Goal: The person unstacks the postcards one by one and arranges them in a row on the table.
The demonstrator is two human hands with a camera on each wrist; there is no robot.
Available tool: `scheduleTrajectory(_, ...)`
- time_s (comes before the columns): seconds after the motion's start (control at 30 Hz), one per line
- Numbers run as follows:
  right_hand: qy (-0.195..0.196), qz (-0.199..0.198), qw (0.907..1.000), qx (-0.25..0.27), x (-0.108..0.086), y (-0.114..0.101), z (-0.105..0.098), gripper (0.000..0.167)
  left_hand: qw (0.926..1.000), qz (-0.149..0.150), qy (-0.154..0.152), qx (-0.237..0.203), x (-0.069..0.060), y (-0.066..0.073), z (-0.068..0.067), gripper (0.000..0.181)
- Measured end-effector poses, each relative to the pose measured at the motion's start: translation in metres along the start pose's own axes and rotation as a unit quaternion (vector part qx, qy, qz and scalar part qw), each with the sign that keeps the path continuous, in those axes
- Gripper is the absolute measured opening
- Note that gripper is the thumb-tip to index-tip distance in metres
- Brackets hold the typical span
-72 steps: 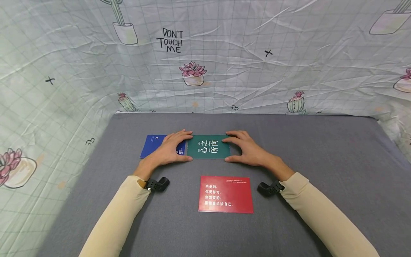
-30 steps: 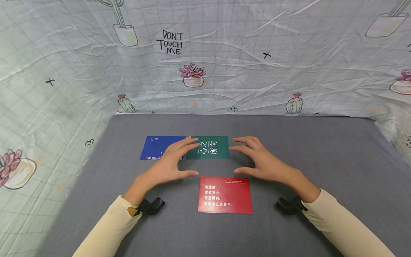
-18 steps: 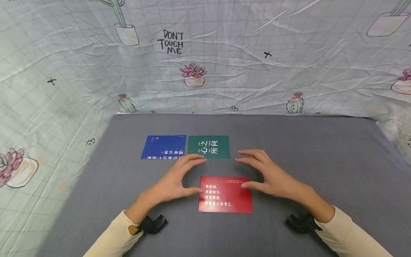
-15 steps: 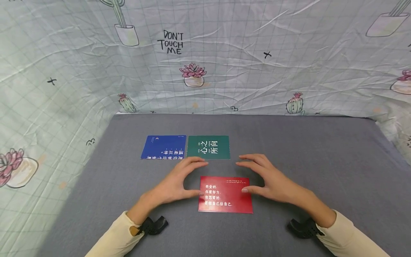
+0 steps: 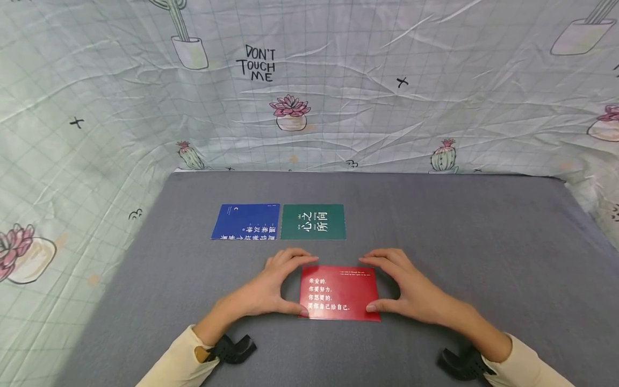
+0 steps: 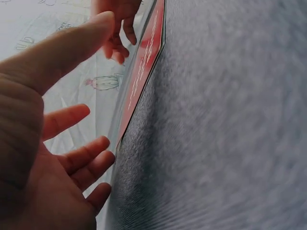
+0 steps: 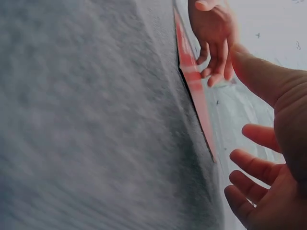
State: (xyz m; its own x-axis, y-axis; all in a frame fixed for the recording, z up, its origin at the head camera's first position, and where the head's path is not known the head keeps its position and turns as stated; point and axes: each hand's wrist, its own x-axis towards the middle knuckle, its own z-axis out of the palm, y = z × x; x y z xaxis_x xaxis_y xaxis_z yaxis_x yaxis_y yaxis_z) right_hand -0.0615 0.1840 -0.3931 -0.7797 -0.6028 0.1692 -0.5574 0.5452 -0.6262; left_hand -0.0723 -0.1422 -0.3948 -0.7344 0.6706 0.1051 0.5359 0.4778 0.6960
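A red card [image 5: 338,293] with white lettering lies flat on the grey tabletop, near the middle. My left hand [image 5: 271,287] is at its left end, thumb over the near left corner and fingers by the far left corner. At the other end my right hand [image 5: 416,293] mirrors it. In the left wrist view, the spread left-hand fingers stand clear of the red card [image 6: 141,67]. The right wrist view likewise has a gap between the right-hand fingers and the red card [image 7: 194,81]. Neither hand holds anything.
Farther back, a blue card [image 5: 246,221] and a green card [image 5: 313,222] lie side by side, left of centre. Grey cloth [image 5: 459,231] covers the table. A white sheet [image 5: 348,107] printed with cacti hangs behind and at the sides.
Both hands have left the green card and come nearer to me, to the two ends of the red card. The blue card is uncovered. All the cards lie where they were.
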Motion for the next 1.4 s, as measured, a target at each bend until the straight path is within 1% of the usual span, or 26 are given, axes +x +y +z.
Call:
scheduleTrajectory(0.1,-0.011,0.006,0.9999,0.009,-0.002,-0.001,0.002,0.081,0.9998,0.003,-0.009,0.016,-0.001,-0.001,0.002,0.094)
scheduleTrajectory(0.3,-0.016,-0.002,0.9998,0.010,-0.005,-0.002,0.006,0.087,0.9986,0.009,-0.021,0.047,-0.002,-0.003,0.005,0.101)
scheduleTrajectory(0.47,-0.025,0.007,0.9997,-0.001,-0.008,0.000,0.011,0.091,0.9978,0.009,-0.024,0.061,-0.003,-0.004,0.008,0.099)
scheduleTrajectory(0.6,-0.027,0.011,0.9995,-0.009,-0.009,0.002,0.014,0.090,0.9979,0.013,-0.017,0.061,-0.004,-0.005,0.009,0.095)
scheduleTrajectory(0.77,-0.019,0.002,0.9998,-0.010,-0.008,0.003,0.016,0.087,0.9981,0.018,-0.012,0.058,-0.005,-0.006,0.010,0.094)
scheduleTrajectory(1.1,0.004,-0.039,0.9991,-0.015,-0.011,0.002,0.017,0.083,0.9975,0.026,-0.007,0.065,-0.004,-0.008,0.010,0.096)
scheduleTrajectory(1.23,0.012,-0.048,0.9987,-0.015,-0.012,0.002,0.017,0.082,0.9976,0.026,-0.009,0.064,-0.004,-0.007,0.010,0.095)
scheduleTrajectory(1.4,0.009,-0.043,0.9989,-0.016,-0.012,0.003,0.018,0.083,0.9977,0.027,-0.005,0.062,-0.004,-0.007,0.010,0.096)
